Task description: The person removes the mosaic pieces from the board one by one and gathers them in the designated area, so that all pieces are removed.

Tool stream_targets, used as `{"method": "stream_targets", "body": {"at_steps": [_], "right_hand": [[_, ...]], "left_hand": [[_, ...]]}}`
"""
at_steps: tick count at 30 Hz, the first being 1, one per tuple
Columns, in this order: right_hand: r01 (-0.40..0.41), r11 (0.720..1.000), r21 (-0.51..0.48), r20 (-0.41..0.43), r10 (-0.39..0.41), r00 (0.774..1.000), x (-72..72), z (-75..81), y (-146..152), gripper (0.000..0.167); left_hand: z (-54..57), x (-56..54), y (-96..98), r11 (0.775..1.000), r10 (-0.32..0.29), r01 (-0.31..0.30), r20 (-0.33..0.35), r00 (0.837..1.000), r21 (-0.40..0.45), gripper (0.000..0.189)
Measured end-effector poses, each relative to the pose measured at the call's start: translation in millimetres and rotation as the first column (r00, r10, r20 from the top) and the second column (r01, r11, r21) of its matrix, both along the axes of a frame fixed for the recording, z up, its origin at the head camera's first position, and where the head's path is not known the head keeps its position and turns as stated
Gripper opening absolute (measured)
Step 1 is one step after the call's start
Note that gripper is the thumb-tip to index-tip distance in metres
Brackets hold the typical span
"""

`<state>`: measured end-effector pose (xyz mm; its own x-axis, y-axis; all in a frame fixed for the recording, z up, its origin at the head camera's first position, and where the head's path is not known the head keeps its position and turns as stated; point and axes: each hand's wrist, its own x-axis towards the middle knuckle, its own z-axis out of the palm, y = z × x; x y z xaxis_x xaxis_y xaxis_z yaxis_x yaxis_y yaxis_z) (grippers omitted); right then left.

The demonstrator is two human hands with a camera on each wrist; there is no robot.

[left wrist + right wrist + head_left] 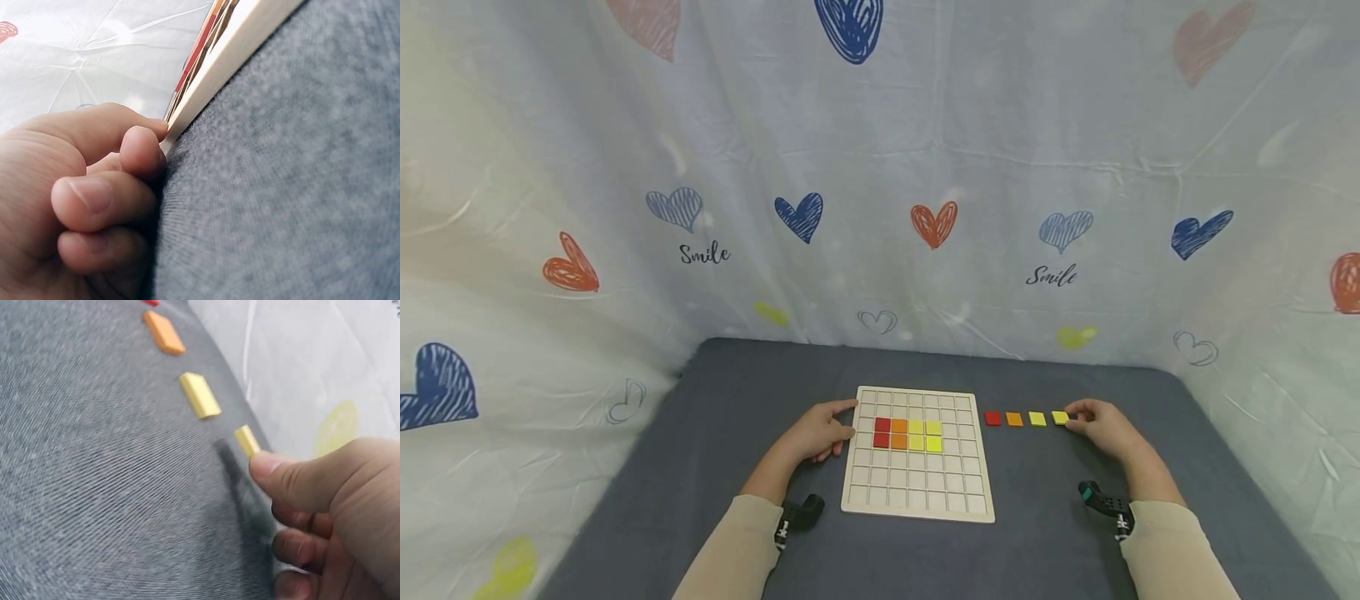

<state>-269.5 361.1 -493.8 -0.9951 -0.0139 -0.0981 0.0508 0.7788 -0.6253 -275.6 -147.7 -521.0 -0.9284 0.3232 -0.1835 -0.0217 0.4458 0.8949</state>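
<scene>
A square wooden grid board point(917, 498) lies flat on the dark cloth. Red tiles point(882, 432), orange tiles point(898, 433) and yellow tiles point(925, 434) fill a two-row block in its upper middle cells. My left hand point(817, 431) rests at the board's left side, index finger and thumb stretched to the edge, the other fingers curled beneath. In the left wrist view, fingertips meet the board's pale rim point(206, 78). Over to the right, my right hand point(1102, 425) pinches a yellow tile point(245, 440) between thumb and fingers, at the end of a short row.
Beside the board's right edge, the row also has a red tile point(992, 418), an orange tile point(1014, 419) and another yellow tile point(1037, 418), spaced apart. A white curtain point(865, 275) with printed hearts surrounds the grey table point(775, 367). Each wrist wears a black camera.
</scene>
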Motion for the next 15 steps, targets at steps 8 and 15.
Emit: {"method": "stream_targets", "body": {"at_steps": [8, 15], "right_hand": [[0.005, 0.999, 0.052, -0.005, -0.004, 1.0, -1.8, -6.9, -3.4, 0.031], [0.029, 0.998, 0.048, -0.029, -0.028, 0.999, 2.1, -3.8, -5.5, 0.036]], "left_hand": [[0.9, 0.6, -1.5, 1.0, -0.001, 0.001, 0.002, 1.0, 0.003, 0.065], [0.2, -0.4, -0.6, 1.0, -0.006, 0.006, -0.008, 1.0, 0.0, 0.064]]}}
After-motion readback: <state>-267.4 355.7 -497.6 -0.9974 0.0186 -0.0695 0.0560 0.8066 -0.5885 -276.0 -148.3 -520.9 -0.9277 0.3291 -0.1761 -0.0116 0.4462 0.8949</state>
